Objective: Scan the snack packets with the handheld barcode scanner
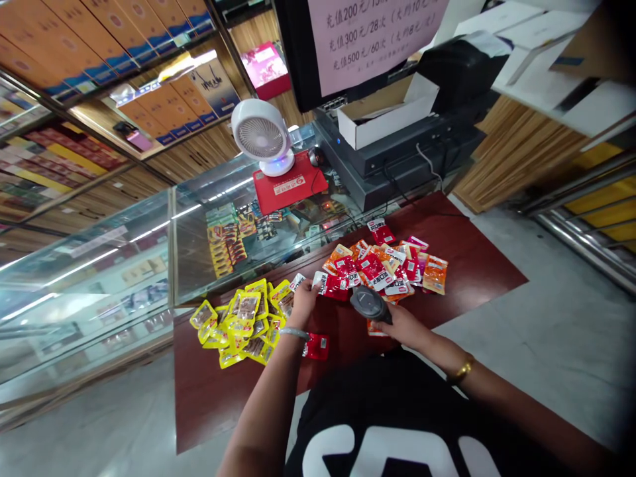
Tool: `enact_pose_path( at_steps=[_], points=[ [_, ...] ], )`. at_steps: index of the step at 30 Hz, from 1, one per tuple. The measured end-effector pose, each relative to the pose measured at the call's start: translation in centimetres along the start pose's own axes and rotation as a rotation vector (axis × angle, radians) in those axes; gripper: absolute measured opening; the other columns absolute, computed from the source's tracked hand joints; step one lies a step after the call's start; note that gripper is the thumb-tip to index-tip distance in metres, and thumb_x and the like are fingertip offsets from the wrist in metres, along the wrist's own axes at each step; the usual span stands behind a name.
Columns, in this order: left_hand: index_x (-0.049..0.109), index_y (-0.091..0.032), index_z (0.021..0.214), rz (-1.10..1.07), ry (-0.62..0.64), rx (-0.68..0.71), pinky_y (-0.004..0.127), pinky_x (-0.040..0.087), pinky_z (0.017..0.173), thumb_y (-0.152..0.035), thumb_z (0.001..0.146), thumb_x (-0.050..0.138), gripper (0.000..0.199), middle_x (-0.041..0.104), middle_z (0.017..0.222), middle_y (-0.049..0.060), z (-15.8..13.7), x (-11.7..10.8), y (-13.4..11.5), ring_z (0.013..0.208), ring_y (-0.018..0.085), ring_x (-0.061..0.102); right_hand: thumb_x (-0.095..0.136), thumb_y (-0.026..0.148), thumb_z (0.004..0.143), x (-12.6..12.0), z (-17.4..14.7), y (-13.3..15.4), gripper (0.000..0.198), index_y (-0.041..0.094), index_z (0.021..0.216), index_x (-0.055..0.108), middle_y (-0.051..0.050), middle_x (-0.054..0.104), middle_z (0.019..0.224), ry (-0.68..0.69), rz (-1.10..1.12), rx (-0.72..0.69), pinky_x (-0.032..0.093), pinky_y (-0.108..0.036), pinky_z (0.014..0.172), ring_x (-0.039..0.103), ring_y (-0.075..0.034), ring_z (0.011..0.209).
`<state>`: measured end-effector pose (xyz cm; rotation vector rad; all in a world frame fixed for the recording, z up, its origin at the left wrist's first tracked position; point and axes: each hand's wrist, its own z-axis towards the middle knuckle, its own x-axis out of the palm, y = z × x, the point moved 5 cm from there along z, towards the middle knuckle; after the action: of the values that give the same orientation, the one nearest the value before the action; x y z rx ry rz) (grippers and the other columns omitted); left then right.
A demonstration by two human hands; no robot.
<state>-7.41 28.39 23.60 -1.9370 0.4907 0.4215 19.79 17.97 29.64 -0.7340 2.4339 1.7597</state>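
My left hand (304,307) pinches the white end of a red-and-white snack packet (336,287) over the dark red tabletop. In my right hand (400,324) is a dark grey barcode scanner (370,303), its head pointing toward that packet. Just left of my left hand lies a heap of yellow-edged snack packets (246,315). Beyond the scanner spreads a mixed pile of red, orange and white packets (375,266). Another red packet (317,346) rests beside my left wrist, and an orange packet (376,328) is partly hidden under my right hand.
Behind the tabletop (209,404) stands a glass display counter (193,265) with a white fan (262,136) on a red mat (285,187). A monitor (298,59), a white open box (358,130) and a dark cash drawer (377,179) stand at the back right.
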Motion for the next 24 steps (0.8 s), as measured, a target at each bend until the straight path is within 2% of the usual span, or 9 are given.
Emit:
enact_pose_path(
  at_steps=[3, 5, 6, 9, 11, 13, 15, 19, 24],
  points=[
    [0.063, -0.015, 0.082, -0.119, 0.127, -0.023, 0.026, 0.043, 0.064, -0.048, 0.081, 0.059, 0.033, 0.065, 0.071, 0.003, 0.1, 2.5, -1.9, 0.064, 0.015, 0.057, 0.071, 0.045, 0.076, -0.2, 0.0, -0.1, 0.048, 0.015, 0.112, 0.064, -0.015, 0.073, 0.112, -0.001, 0.008, -0.003, 0.05, -0.048, 0.093, 0.067, -0.035, 0.104],
    [0.066, -0.015, 0.092, -0.159, 0.213, 0.02, 0.028, 0.046, 0.07, -0.048, 0.084, 0.056, 0.035, 0.068, 0.081, 0.006, 0.1, 3.7, -3.5, 0.071, 0.017, 0.061, 0.071, 0.045, 0.076, -0.1, 0.0, -0.2, 0.049, 0.016, 0.115, 0.063, -0.014, 0.073, 0.113, 0.002, 0.008, 0.011, 0.05, -0.048, 0.093, 0.067, -0.034, 0.104],
    [0.067, -0.015, 0.098, -0.111, 0.201, 0.054, 0.03, 0.047, 0.075, -0.046, 0.085, 0.057, 0.034, 0.069, 0.088, 0.008, 0.2, 3.6, -4.1, 0.078, 0.019, 0.063, 0.071, 0.044, 0.076, 0.0, 0.0, -0.3, 0.049, 0.016, 0.115, 0.063, -0.014, 0.072, 0.113, 0.005, 0.007, 0.016, 0.05, -0.048, 0.094, 0.067, -0.034, 0.105],
    [0.064, -0.016, 0.113, 0.297, -0.026, 0.098, 0.037, 0.043, 0.092, -0.037, 0.081, 0.065, 0.038, 0.067, 0.11, 0.014, 0.7, 0.6, -4.4, 0.104, 0.026, 0.06, 0.072, 0.042, 0.075, 0.4, 0.0, -0.5, 0.047, 0.017, 0.114, 0.063, -0.014, 0.072, 0.115, 0.004, 0.013, 0.028, 0.049, -0.048, 0.095, 0.066, -0.035, 0.107],
    [0.06, -0.014, 0.119, 0.624, -0.148, 0.03, 0.042, 0.038, 0.098, -0.034, 0.078, 0.068, 0.047, 0.061, 0.12, 0.019, 1.0, -2.1, -3.3, 0.115, 0.032, 0.054, 0.072, 0.042, 0.075, 0.6, -0.1, -0.6, 0.045, 0.018, 0.112, 0.064, -0.014, 0.072, 0.115, 0.008, 0.019, 0.035, 0.049, -0.049, 0.095, 0.066, -0.035, 0.107],
    [0.06, -0.013, 0.118, 0.842, -0.144, -0.075, 0.044, 0.037, 0.098, -0.037, 0.074, 0.07, 0.05, 0.058, 0.124, 0.021, 1.4, -4.2, -1.8, 0.119, 0.035, 0.05, 0.072, 0.042, 0.075, 0.8, -0.3, -0.6, 0.044, 0.018, 0.111, 0.065, -0.013, 0.073, 0.114, 0.015, 0.015, 0.044, 0.049, -0.049, 0.095, 0.066, -0.036, 0.107],
    [0.061, -0.013, 0.112, 0.936, -0.092, -0.141, 0.043, 0.038, 0.096, -0.042, 0.072, 0.072, 0.05, 0.058, 0.124, 0.021, 1.7, -5.4, -0.5, 0.119, 0.036, 0.05, 0.072, 0.041, 0.075, 0.9, -0.4, -0.5, 0.045, 0.018, 0.112, 0.065, -0.013, 0.072, 0.115, 0.017, 0.002, 0.048, 0.049, -0.05, 0.096, 0.066, -0.036, 0.107],
    [0.06, -0.015, 0.108, 0.901, -0.064, -0.126, 0.04, 0.039, 0.092, -0.045, 0.076, 0.068, 0.044, 0.064, 0.114, 0.019, 1.9, -5.5, 0.3, 0.113, 0.034, 0.056, 0.072, 0.043, 0.075, 0.9, -0.7, -0.4, 0.049, 0.017, 0.117, 0.064, -0.014, 0.072, 0.117, 0.037, -0.017, 0.042, 0.048, -0.05, 0.096, 0.066, -0.036, 0.109],
    [0.056, -0.017, 0.108, 0.505, 0.006, -0.166, 0.031, 0.042, 0.075, -0.046, 0.08, 0.067, 0.042, 0.07, 0.1, 0.013, 1.1, -3.0, 0.9, 0.091, 0.025, 0.066, 0.072, 0.044, 0.076, 1.1, -0.2, 0.2, 0.054, 0.016, 0.121, 0.063, -0.015, 0.07, 0.121, 0.043, -0.035, 0.015, 0.048, -0.049, 0.098, 0.064, -0.036, 0.112]
  ],
)
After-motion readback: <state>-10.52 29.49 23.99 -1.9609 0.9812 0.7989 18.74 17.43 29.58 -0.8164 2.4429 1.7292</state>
